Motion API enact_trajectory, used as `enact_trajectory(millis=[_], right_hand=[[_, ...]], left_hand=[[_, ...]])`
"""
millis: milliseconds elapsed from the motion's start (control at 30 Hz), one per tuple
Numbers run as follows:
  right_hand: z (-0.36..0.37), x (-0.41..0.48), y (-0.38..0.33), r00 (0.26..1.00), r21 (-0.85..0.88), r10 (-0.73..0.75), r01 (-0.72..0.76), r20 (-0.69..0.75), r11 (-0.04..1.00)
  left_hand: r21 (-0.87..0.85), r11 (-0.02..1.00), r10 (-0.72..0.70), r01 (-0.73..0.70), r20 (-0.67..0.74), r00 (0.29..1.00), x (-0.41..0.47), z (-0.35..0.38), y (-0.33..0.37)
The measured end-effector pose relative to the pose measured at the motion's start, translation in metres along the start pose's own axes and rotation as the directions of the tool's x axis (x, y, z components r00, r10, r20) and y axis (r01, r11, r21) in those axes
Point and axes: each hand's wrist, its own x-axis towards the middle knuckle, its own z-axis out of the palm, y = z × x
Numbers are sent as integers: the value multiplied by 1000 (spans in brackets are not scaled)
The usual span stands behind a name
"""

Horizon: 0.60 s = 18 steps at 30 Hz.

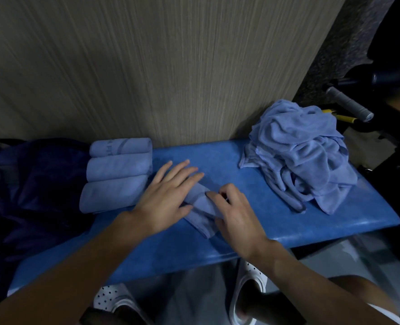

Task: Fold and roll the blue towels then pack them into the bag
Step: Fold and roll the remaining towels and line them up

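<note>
Three rolls (118, 174) lie side by side at the left of the bench (217, 233), just beside the dark bag (37, 184). A fourth towel (200, 211), folded into a narrow strip, lies mid-bench under both hands. The left hand (163, 195) is open, fingers spread, its palm pressing the strip's left side flat. The right hand (234, 214) curls over the strip's right part, fingertips pinching a fold of cloth.

Risks follow from that hold. If the pinch lets go, the fold may spring open and the strip widen, giving a loose, uneven roll. Rolling with the edges out of line would likely make a cone that unwinds in the bag. The heap (299, 156) at the right sits near the bench's end; tugging one towel from it could drag others off.
</note>
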Motion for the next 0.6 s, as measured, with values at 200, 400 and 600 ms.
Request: enact_trajectory(millis=[200,400,600], right_hand=[[0,-6,3,987,-95,-117,127,108,987],[-7,-19,-3,959,-27,-215,224,183,974],[4,-30,-6,996,83,-30,23,86,996]], left_hand=[[100,989,106,-109,27,994,5,1,-10],[192,977,71,-97,138,988,-2,13,-13],[214,970,64,-114,230,971,-28,12,-9]])
